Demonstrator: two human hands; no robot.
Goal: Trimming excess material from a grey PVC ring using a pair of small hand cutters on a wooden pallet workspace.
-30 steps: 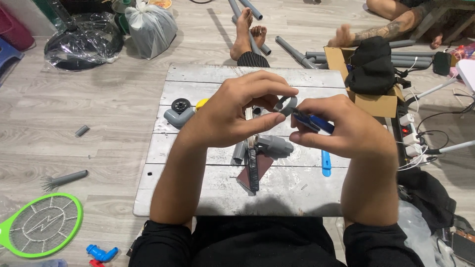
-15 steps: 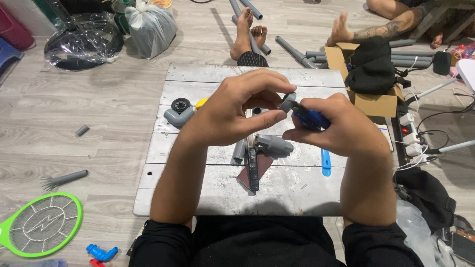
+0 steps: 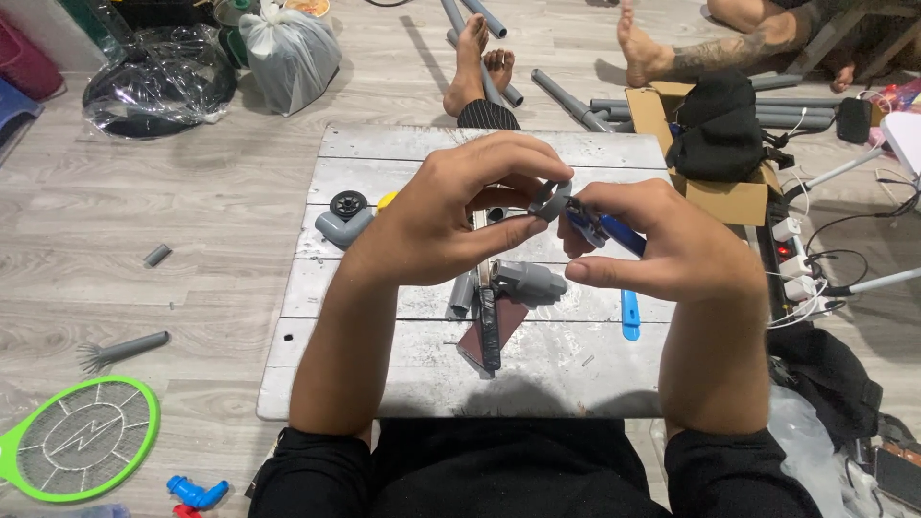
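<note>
Head view: left hand (image 3: 451, 216) pinches a small grey fitting (image 3: 550, 200) between thumb and fingertips, raised above the board (image 3: 384, 384). Right hand (image 3: 672, 251) is clenched round a blue tool (image 3: 614, 233), its tip touching the fitting; most of the tool is hidden in the fist, so its kind is unclear. On the board under the hands: grey elbow (image 3: 342, 226), grey connector (image 3: 526, 279), dark strip (image 3: 489, 321), blue piece (image 3: 630, 317); a yellow thing behind the left wrist is mostly covered. Swatter (image 3: 77, 436) is cut off at the left edge.
</note>
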